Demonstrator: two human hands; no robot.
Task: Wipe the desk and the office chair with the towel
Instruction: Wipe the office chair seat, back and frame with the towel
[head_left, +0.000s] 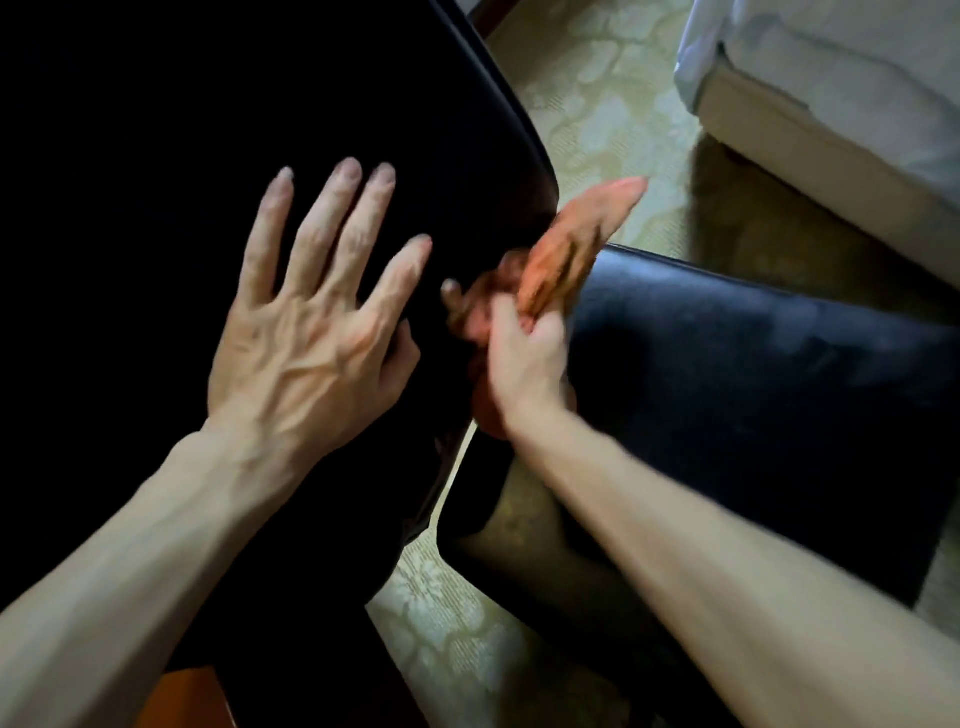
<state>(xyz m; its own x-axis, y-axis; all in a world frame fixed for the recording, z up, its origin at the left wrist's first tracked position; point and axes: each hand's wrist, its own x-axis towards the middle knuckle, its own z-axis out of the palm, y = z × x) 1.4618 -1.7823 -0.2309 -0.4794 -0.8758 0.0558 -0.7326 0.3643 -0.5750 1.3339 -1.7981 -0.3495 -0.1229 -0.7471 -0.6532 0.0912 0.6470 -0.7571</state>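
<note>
While your left hand (311, 332) lies flat on the chair (260, 104), on its broad black panel, with fingers spread wide and holding nothing, it likely steadies the chair against swivelling. Your right hand (519, 358), blurred at mid-frame, curls its fingers round the bunched orange towel (576, 234); one end pokes toward the upper right, over the carpet (597, 104). The towel sits in the gap between that panel and the padded part (753, 364) at centre right, a seam you seem to be wiping. No counter shows plainly.
</note>
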